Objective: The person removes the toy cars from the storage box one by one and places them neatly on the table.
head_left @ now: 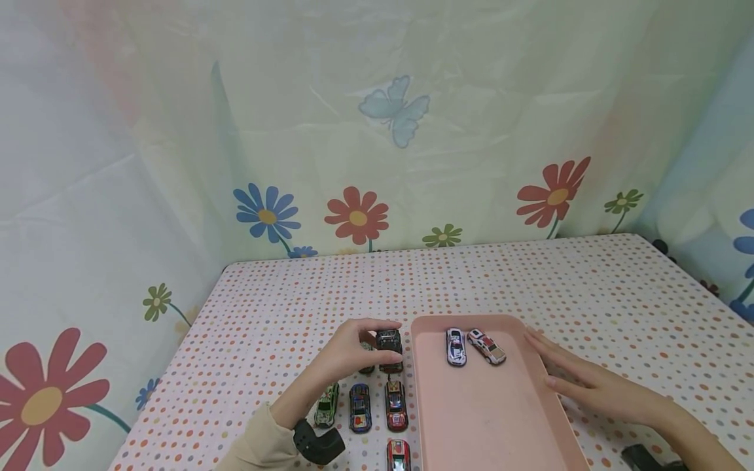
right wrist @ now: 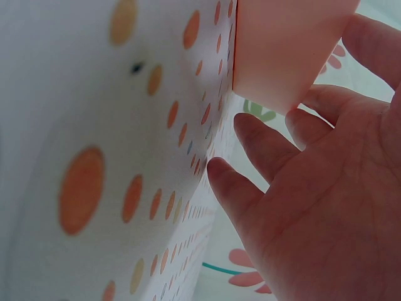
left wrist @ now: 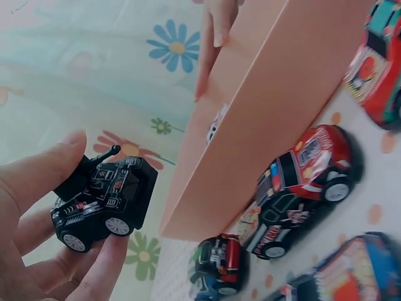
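Note:
My left hand (head_left: 344, 350) pinches a black toy armoured car (left wrist: 103, 200) with a turret and gun barrel, thumb on one side and fingers on the other. It is held above the table, just left of the pink tray (head_left: 471, 418). Inside the tray, near its far end, lie a white toy car (head_left: 455, 347) and a white-and-red toy car (head_left: 486, 346), the latter at an angle. Along the tray's right rim rests my right hand (head_left: 601, 389); its fingers (right wrist: 257, 141) are extended and some touch the outer wall. Another small car is partly hidden behind my left hand.
Left of the tray stand a green toy car (head_left: 326, 405), a blue one (head_left: 360, 408), a red-and-black one (head_left: 396, 405) and a red one (head_left: 398, 454), cut off by the frame. A dotted cloth covers the table (head_left: 330, 288), and a flowered curtain (head_left: 471, 131) hangs behind.

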`<state>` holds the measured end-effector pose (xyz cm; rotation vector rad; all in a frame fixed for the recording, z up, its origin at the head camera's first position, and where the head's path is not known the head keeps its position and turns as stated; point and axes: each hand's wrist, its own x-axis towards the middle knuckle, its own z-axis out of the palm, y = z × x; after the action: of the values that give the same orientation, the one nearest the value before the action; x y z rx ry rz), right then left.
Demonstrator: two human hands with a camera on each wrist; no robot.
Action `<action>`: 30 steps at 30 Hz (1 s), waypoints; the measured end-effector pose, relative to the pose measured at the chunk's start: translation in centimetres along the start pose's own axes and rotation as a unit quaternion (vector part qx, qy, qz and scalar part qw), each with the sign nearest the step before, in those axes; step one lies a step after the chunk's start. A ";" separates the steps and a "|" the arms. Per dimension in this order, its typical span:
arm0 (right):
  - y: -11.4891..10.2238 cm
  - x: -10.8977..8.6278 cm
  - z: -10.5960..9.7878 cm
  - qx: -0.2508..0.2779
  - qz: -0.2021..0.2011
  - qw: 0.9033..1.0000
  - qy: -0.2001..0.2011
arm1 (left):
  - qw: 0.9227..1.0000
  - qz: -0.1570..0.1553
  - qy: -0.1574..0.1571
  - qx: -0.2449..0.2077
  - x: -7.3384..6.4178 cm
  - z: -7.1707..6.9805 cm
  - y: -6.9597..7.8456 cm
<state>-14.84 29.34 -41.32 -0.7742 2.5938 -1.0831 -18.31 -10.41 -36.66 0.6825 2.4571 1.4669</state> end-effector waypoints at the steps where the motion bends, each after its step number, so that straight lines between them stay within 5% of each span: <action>1: 0.0 0.0 0.0 0.002 0.001 1.000 0.000 | 1.000 -0.002 0.000 0.000 -0.3 -0.1 0.0; 19: -0.4 -0.1 0.0 0.012 0.008 1.000 0.005 | 0.997 -0.067 -0.016 -0.046 -7.7 0.0 -1.6; 30: -0.5 0.1 -0.2 0.046 0.032 0.998 -0.007 | 0.980 -0.074 -0.079 -0.165 -11.0 1.1 -2.5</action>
<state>-14.75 29.09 -40.83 -0.6714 2.5198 -1.1647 -9.01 -15.88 -40.05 0.5135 2.0327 1.6393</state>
